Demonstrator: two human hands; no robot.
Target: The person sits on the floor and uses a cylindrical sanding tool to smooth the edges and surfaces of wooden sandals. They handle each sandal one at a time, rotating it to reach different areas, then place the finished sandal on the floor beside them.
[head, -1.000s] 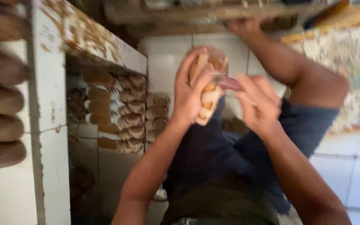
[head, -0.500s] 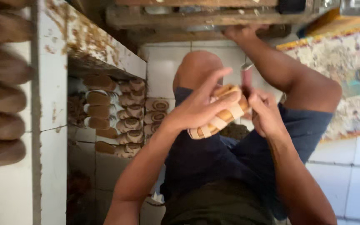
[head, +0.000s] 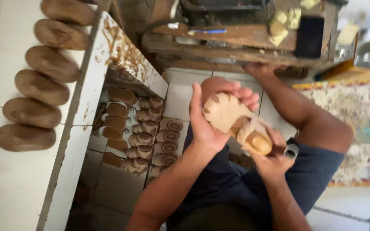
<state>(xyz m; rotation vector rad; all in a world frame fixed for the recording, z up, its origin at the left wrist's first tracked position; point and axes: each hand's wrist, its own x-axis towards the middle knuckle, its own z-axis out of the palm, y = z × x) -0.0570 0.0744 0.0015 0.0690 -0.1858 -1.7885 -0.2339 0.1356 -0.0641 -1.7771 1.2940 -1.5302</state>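
One pale wooden shoe last wrapped in a tan strappy sandal upper (head: 236, 124) sat dead centre, gripped at both ends! The left hand (head: 213, 115) curled its fingers round the toe at ten o'clock; the right hand (head: 273, 160) pinched the heel at four o'clock. Six brown oval soles (head: 39, 87) lined the white tiled ledge (head: 5, 188) at nine o'clock. A worn wooden workbench (head: 236, 42) stood at twelve.

Brown oval shoe soles (head: 39, 87) lie in a row on the white tiled counter (head: 9, 188); more paired soles (head: 140, 139) crowd the floor beneath a worn wooden workbench (head: 236, 47).
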